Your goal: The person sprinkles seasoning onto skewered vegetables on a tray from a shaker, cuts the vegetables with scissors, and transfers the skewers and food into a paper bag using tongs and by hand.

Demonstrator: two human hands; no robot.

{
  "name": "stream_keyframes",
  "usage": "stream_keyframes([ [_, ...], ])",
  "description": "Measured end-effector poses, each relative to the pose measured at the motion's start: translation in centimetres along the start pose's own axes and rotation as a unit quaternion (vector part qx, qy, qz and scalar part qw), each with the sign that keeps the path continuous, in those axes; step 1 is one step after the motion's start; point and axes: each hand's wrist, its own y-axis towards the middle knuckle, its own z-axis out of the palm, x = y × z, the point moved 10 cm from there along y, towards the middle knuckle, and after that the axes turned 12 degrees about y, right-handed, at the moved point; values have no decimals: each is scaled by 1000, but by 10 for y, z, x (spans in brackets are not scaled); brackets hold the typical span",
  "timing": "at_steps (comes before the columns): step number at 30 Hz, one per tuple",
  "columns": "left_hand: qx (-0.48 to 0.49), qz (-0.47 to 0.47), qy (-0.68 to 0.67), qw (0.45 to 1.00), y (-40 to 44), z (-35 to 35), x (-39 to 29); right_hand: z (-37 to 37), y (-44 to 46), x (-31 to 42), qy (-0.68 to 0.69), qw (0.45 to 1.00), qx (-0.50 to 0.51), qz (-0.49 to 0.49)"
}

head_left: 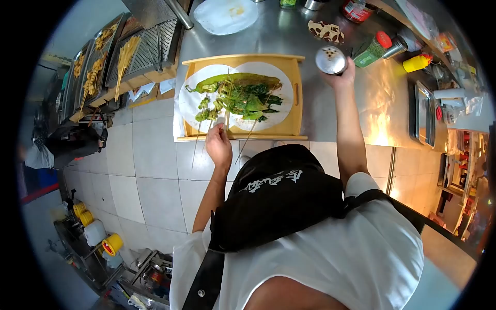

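My right hand is wrapped round a metal shaker with holes in its top, held over the steel counter right of the tray. My left hand is at the tray's near edge, its fingers closed on the stick of a skewer. On the yellow wooden tray lie round white papers. A long green pepper, green skewered pieces and leafy greens rest on them. Bare stick ends stick out past the tray's near edge.
Along the counter's right stand a red-capped jar, a yellow squeeze bottle and a dark-rimmed metal tray. A clear plastic-like sheet lies at the back. Trays of skewers and a perforated metal rack are at left.
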Motion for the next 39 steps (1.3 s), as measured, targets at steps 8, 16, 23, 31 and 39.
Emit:
stream_keyframes([
  [8,57,-13,116,991,3,4,-17,119,-56,-85,-407,810,273,-320],
  [16,-19,101,48,994,-23,-29,-60,151,-37,-172,-379,767,388,-344],
  [23,27,183,48,982,-27,-18,-78,184,-49,-248,-465,709,435,-303],
  [31,57,157,-10,986,-18,-22,-66,189,-78,-292,-497,641,447,-377],
  [39,-14,93,19,995,55,-68,-1,149,-44,-195,-477,751,346,-297],
])
